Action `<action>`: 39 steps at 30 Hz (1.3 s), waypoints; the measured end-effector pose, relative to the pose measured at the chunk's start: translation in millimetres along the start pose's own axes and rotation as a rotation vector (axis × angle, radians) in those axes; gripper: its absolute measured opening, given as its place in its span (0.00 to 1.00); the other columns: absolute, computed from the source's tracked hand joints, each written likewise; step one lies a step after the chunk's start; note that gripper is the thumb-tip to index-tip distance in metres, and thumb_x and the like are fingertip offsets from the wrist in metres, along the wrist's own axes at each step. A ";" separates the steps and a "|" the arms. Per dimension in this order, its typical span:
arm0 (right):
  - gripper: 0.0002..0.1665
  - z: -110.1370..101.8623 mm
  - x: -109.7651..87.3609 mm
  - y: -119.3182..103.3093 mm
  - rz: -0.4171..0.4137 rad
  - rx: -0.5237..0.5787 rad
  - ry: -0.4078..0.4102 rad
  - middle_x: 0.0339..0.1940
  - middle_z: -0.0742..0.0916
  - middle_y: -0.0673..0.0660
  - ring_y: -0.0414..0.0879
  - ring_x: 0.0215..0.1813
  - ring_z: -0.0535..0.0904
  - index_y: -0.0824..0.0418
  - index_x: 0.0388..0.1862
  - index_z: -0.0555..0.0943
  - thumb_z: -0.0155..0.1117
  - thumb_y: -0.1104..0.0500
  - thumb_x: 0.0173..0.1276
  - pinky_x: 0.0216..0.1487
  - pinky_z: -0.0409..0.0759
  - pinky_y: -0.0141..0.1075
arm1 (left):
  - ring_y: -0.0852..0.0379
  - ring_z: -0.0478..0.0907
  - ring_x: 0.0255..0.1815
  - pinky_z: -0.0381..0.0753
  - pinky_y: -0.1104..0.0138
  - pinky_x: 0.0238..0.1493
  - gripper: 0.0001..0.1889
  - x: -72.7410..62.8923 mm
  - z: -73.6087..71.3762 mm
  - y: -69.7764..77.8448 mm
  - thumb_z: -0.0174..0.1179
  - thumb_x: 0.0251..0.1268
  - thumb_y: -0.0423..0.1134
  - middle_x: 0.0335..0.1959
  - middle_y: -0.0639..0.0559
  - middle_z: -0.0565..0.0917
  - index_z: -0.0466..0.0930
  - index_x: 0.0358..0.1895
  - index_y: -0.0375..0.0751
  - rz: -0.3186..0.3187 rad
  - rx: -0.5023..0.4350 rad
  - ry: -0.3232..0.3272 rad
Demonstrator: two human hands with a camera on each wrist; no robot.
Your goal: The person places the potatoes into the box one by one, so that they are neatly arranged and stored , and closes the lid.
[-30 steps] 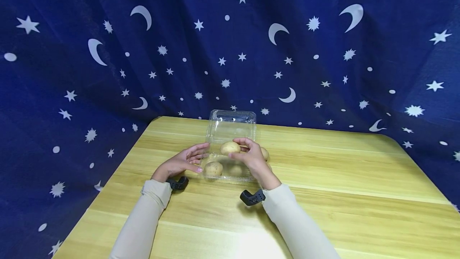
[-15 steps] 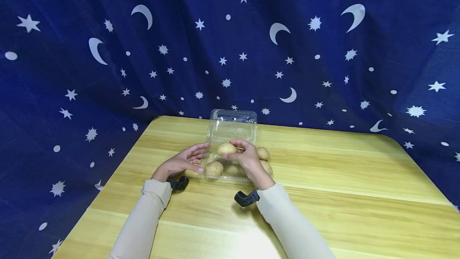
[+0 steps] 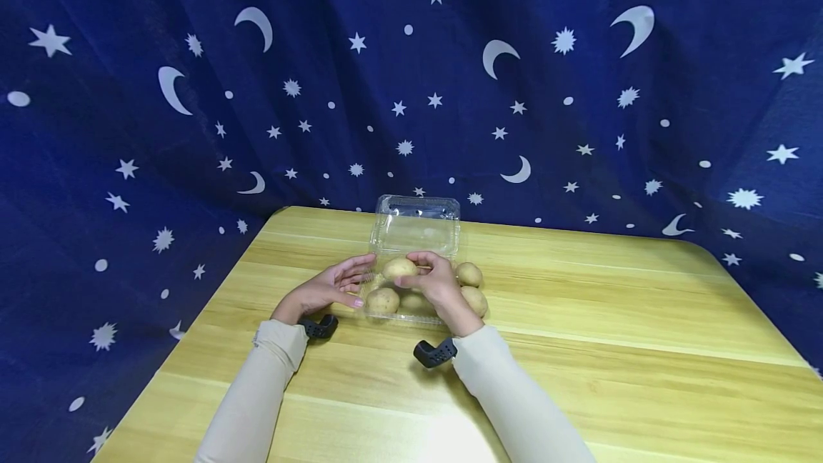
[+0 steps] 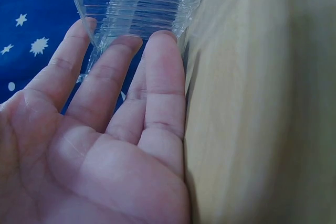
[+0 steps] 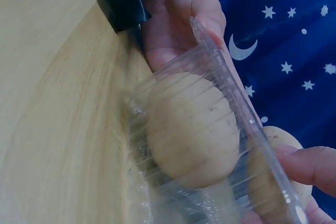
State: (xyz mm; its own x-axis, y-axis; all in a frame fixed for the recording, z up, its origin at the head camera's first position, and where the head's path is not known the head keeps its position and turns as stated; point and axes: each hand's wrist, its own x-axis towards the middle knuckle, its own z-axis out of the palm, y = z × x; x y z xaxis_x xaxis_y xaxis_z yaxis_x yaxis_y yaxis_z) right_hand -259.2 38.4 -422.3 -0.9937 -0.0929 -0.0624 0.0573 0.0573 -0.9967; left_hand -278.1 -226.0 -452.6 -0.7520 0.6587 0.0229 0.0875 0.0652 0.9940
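Observation:
A clear plastic clamshell box point(image 3: 418, 229) stands with its lid raised at the back. My right hand point(image 3: 442, 290) pinches a pale potato point(image 3: 398, 269) between thumb and fingers above the box's left half. Inside at the front left lies another potato point(image 3: 382, 301), seen through the ribbed wall in the right wrist view. My left hand point(image 3: 324, 290) is at the box's left side, fingers extended. In the left wrist view its fingertips point(image 4: 163, 40) are right at the ribbed plastic wall point(image 4: 136, 3). The right hand hides part of the box's right half.
Two more potatoes, a farther one point(image 3: 469, 274) and a nearer one point(image 3: 474, 301), sit at the right, beside my right hand. The wooden table point(image 3: 611, 349) reaches back to a blue curtain point(image 3: 437, 63) with moons and stars. Each wrist wears a black band point(image 3: 434, 353).
My right hand has moved left with its potato, toward the box's left side. The two potatoes at the right show more fully now. My left hand has stayed in place.

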 end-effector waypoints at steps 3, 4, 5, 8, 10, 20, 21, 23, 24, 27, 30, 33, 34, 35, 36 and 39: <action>0.32 1.8 -0.1 -1.2 0.005 -0.048 -0.002 0.58 0.85 0.65 0.52 0.53 0.82 0.72 0.62 0.82 0.79 0.75 0.56 0.52 0.82 0.35 | 0.25 0.48 0.86 0.68 0.62 0.77 0.56 0.3 0.4 0.0 0.75 0.65 0.30 0.87 0.25 0.48 0.43 0.86 0.23 -0.006 -0.004 0.003; 0.32 2.4 0.0 -1.6 0.008 -0.067 0.001 0.58 0.85 0.65 0.53 0.54 0.82 0.72 0.61 0.83 0.80 0.74 0.56 0.54 0.82 0.37 | 0.25 0.48 0.86 0.68 0.63 0.76 0.56 0.3 0.5 0.1 0.75 0.65 0.30 0.87 0.25 0.48 0.43 0.86 0.24 -0.008 -0.007 0.004; 0.31 3.1 0.1 -1.9 0.009 -0.087 0.003 0.57 0.85 0.64 0.53 0.55 0.82 0.71 0.61 0.83 0.81 0.74 0.56 0.56 0.82 0.39 | 0.26 0.47 0.86 0.68 0.64 0.76 0.56 0.5 0.6 0.1 0.75 0.65 0.30 0.87 0.26 0.47 0.43 0.86 0.24 -0.010 -0.012 0.005; 0.31 5.8 0.3 -3.1 -0.001 -0.132 0.000 0.56 0.86 0.64 0.54 0.55 0.81 0.71 0.60 0.83 0.81 0.73 0.56 0.58 0.81 0.43 | 0.26 0.47 0.86 0.69 0.66 0.74 0.57 0.7 0.4 -0.5 0.76 0.64 0.31 0.87 0.26 0.47 0.43 0.86 0.24 -0.011 -0.023 0.005; 0.30 7.4 0.3 -3.8 -0.001 -0.143 -0.003 0.55 0.86 0.64 0.54 0.53 0.81 0.72 0.59 0.84 0.81 0.73 0.56 0.57 0.81 0.43 | 0.26 0.47 0.86 0.69 0.67 0.74 0.57 0.7 0.1 -0.7 0.76 0.64 0.32 0.88 0.27 0.47 0.42 0.86 0.25 -0.011 -0.031 0.006; 0.28 11.8 1.6 -4.6 0.017 -0.169 -0.006 0.53 0.85 0.64 0.51 0.51 0.79 0.72 0.59 0.83 0.80 0.72 0.59 0.51 0.79 0.37 | 0.27 0.47 0.87 0.66 0.58 0.78 0.57 1.6 -0.3 -0.5 0.76 0.64 0.32 0.88 0.27 0.47 0.42 0.87 0.26 -0.013 -0.025 0.003; 0.28 12.0 2.3 -4.0 0.014 -0.175 -0.006 0.53 0.85 0.64 0.52 0.51 0.79 0.72 0.59 0.83 0.80 0.72 0.59 0.52 0.79 0.39 | 0.27 0.47 0.87 0.65 0.57 0.79 0.57 1.6 -0.5 -0.5 0.76 0.64 0.32 0.88 0.27 0.47 0.42 0.87 0.26 -0.012 -0.023 0.002; 0.28 12.4 3.5 -3.3 0.013 -0.187 -0.003 0.53 0.85 0.65 0.53 0.52 0.79 0.72 0.59 0.83 0.81 0.71 0.59 0.54 0.79 0.41 | 0.27 0.47 0.87 0.64 0.54 0.80 0.58 1.6 -0.8 -0.7 0.76 0.64 0.33 0.88 0.27 0.47 0.42 0.87 0.26 -0.011 -0.020 0.001; 0.28 12.7 3.8 -3.0 0.009 -0.196 -0.006 0.54 0.85 0.65 0.54 0.53 0.79 0.72 0.59 0.83 0.81 0.71 0.60 0.55 0.79 0.42 | 0.27 0.47 0.87 0.63 0.53 0.80 0.58 1.5 -0.9 -0.7 0.76 0.64 0.33 0.88 0.27 0.47 0.42 0.87 0.26 -0.011 -0.017 0.001; 0.28 14.1 4.7 -2.4 0.010 -0.224 -0.013 0.55 0.85 0.66 0.56 0.54 0.80 0.72 0.59 0.83 0.81 0.70 0.60 0.57 0.81 0.45 | 0.27 0.47 0.87 0.63 0.52 0.80 0.58 1.1 -1.2 -0.9 0.76 0.65 0.33 0.88 0.27 0.47 0.42 0.87 0.26 -0.011 -0.012 -0.002; 0.27 15.5 4.5 -2.5 0.015 -0.250 -0.023 0.56 0.85 0.66 0.57 0.54 0.81 0.72 0.59 0.83 0.80 0.69 0.62 0.56 0.82 0.46 | 0.27 0.47 0.87 0.65 0.56 0.79 0.58 0.9 -1.1 -1.1 0.77 0.65 0.34 0.88 0.27 0.47 0.42 0.87 0.26 -0.011 -0.013 -0.002; 0.26 17.1 4.6 -1.8 0.029 -0.265 -0.027 0.57 0.85 0.67 0.58 0.56 0.81 0.71 0.60 0.84 0.80 0.68 0.63 0.57 0.82 0.47 | 0.27 0.47 0.87 0.68 0.63 0.76 0.58 0.8 -1.0 -1.5 0.77 0.65 0.34 0.88 0.27 0.47 0.42 0.87 0.26 -0.011 -0.016 -0.003; 0.26 17.4 4.6 -1.6 0.032 -0.267 -0.028 0.57 0.85 0.67 0.58 0.56 0.81 0.71 0.60 0.83 0.80 0.68 0.64 0.57 0.82 0.47 | 0.27 0.47 0.87 0.68 0.65 0.74 0.58 0.7 -1.0 -1.7 0.77 0.65 0.34 0.88 0.27 0.47 0.42 0.87 0.26 -0.010 -0.017 -0.003; 0.26 17.8 4.8 -1.4 0.035 -0.269 -0.030 0.57 0.85 0.67 0.58 0.56 0.81 0.71 0.61 0.83 0.79 0.68 0.64 0.56 0.82 0.46 | 0.27 0.47 0.87 0.69 0.67 0.73 0.58 0.8 -1.1 -1.9 0.77 0.65 0.34 0.88 0.27 0.48 0.42 0.87 0.26 -0.010 -0.018 -0.003; 0.26 18.0 5.0 -1.2 0.036 -0.271 -0.031 0.57 0.85 0.67 0.58 0.56 0.81 0.71 0.61 0.83 0.79 0.68 0.64 0.56 0.82 0.45 | 0.27 0.48 0.87 0.69 0.68 0.73 0.58 0.8 -1.1 -2.1 0.77 0.65 0.34 0.88 0.27 0.48 0.42 0.87 0.26 -0.009 -0.018 -0.004; 0.26 18.6 5.5 -0.5 0.042 -0.261 -0.040 0.57 0.85 0.67 0.56 0.53 0.82 0.72 0.61 0.83 0.78 0.69 0.65 0.53 0.83 0.41 | 0.27 0.48 0.86 0.70 0.67 0.73 0.58 1.1 -1.4 -2.6 0.76 0.65 0.34 0.87 0.27 0.48 0.43 0.87 0.27 -0.007 -0.016 -0.004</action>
State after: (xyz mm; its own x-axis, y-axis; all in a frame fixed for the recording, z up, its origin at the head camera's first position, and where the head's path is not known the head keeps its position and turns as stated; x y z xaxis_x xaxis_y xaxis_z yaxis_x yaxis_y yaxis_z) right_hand -262.9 19.4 -423.0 -0.9862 -0.1239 -0.1102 0.0661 0.3156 -0.9466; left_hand -280.0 -226.6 -455.1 -0.7500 0.6612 0.0157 0.0718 0.0578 0.9957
